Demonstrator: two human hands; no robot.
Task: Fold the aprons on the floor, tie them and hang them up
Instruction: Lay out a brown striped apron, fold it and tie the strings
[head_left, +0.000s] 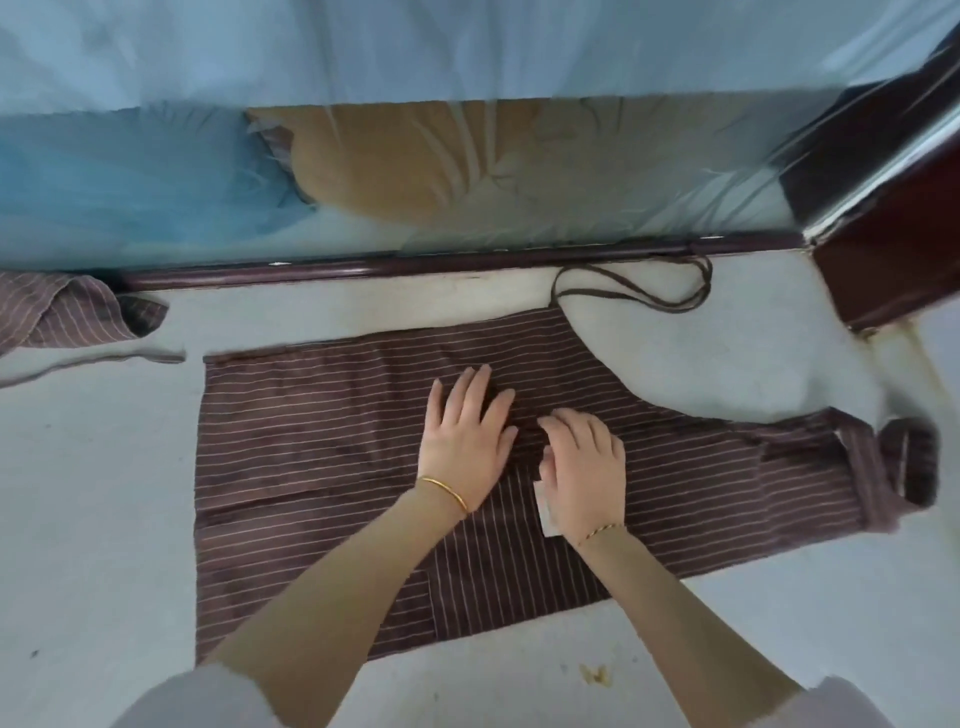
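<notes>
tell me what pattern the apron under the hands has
Dark brown with thin pale stripes, seen in the head view: apron.

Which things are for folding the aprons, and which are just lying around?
For the job: spread striped apron, its strap, crumpled apron at far left, left hand and right hand resting on the spread one.

Just lying about: bed rail, blue bedding, tan pillow.

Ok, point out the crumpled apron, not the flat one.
The far-left apron, bunched by the bed rail. The other apron lies flat under the left hand and right hand.
</notes>
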